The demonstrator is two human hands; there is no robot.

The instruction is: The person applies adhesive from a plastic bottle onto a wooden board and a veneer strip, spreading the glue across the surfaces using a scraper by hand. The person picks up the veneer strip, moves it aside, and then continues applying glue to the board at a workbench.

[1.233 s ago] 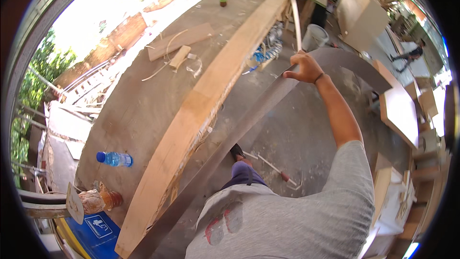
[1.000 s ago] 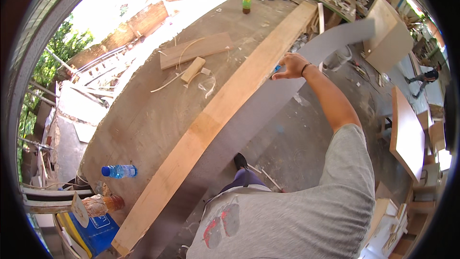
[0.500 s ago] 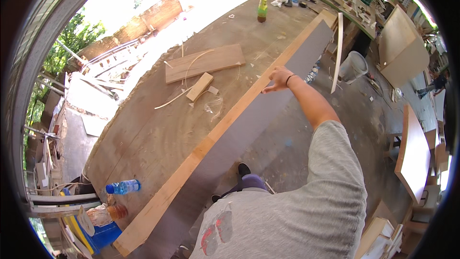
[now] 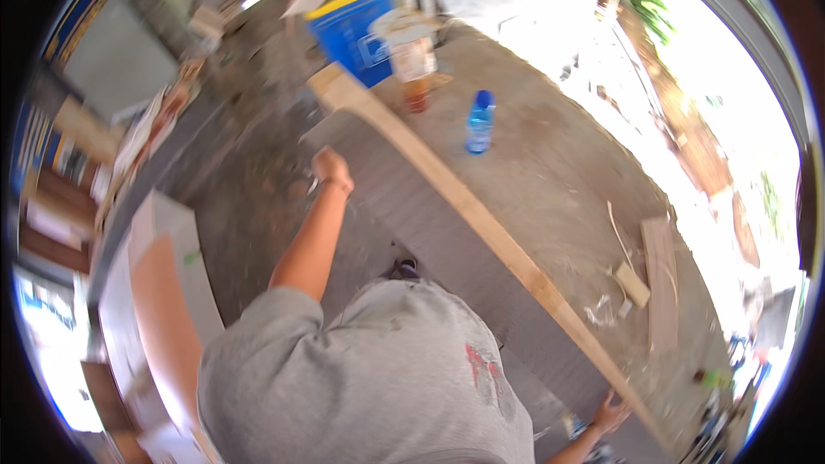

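Note:
A long panel with a grey face point(image 4: 447, 232) and a light wood edge strip point(image 4: 507, 249) runs diagonally from the upper left to the lower right in front of me. My left hand point(image 4: 333, 170) is by the panel's far-left end, its fingers curled and blurred. Whether anything is in them is too smeared to make out. At the lower right my right hand point(image 4: 610, 415) has its thumb against the grey face and its fingers at the wood edge. A pale, curved end piece of grey sheet point(image 4: 331, 127) lies close to my left hand.
Beyond the panel, a concrete surface holds a blue-capped bottle point(image 4: 479, 125), an amber container point(image 4: 416, 93), a flat board point(image 4: 659, 283) and a small wood block point(image 4: 632, 284). A blue and yellow bin point(image 4: 352, 30) stands at the far end. Pale panels point(image 4: 168, 292) lean at left.
My view has swung left toward the bin end of the panel. My left hand has come into view near that end, while my right hand now appears at the lower right, still at the wood edge.

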